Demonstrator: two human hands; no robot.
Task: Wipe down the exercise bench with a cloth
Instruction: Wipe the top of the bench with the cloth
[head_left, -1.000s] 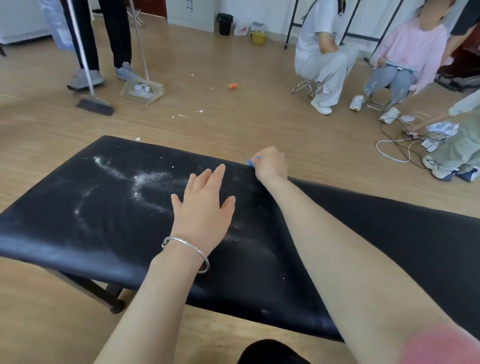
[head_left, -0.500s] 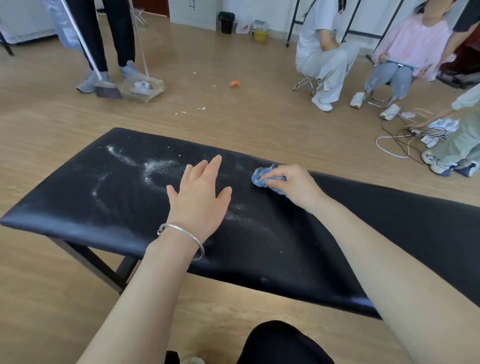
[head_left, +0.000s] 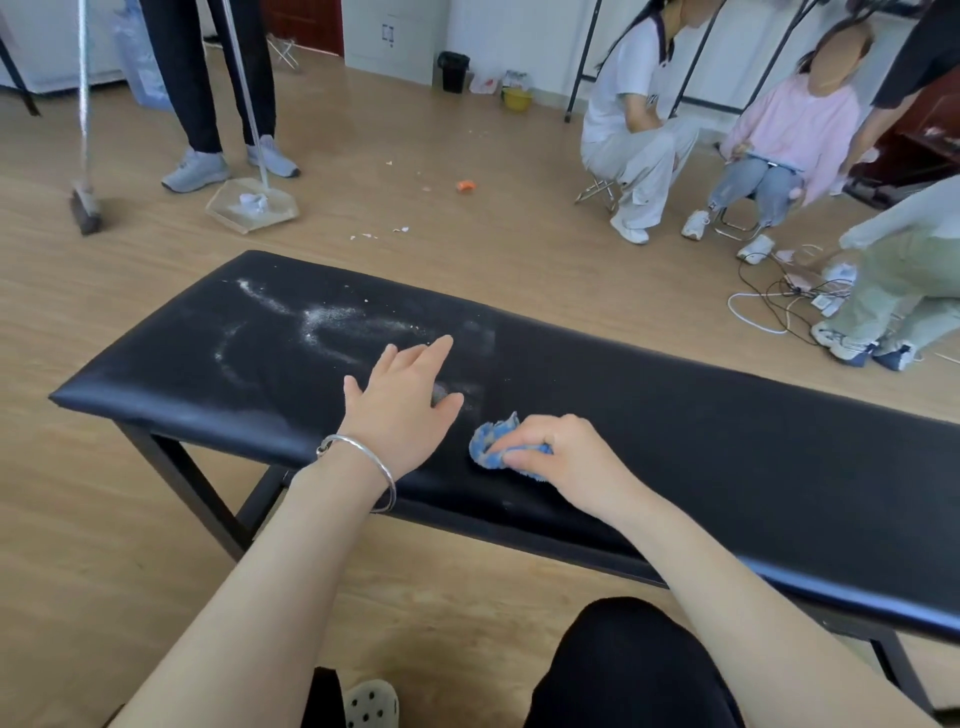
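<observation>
table (head_left: 727, 441) — black padded top, white powder (head_left: 322, 325) scattered on its left part. left hand (head_left: 402, 410) lies flat, fingers spread, just right of the powder. right hand (head_left: 566, 457) — grip closed on crumpled blue cloth (head_left: 491, 447), pressed to the table's near edge.

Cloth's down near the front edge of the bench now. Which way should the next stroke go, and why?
Probably sweep the cloth, bunched in the right hand, away and leftward, past the flat left hand. The white powder lies mostly on the bench's left half, while the seat to the right looks clean. The left hand may need to lift clear first.
</observation>
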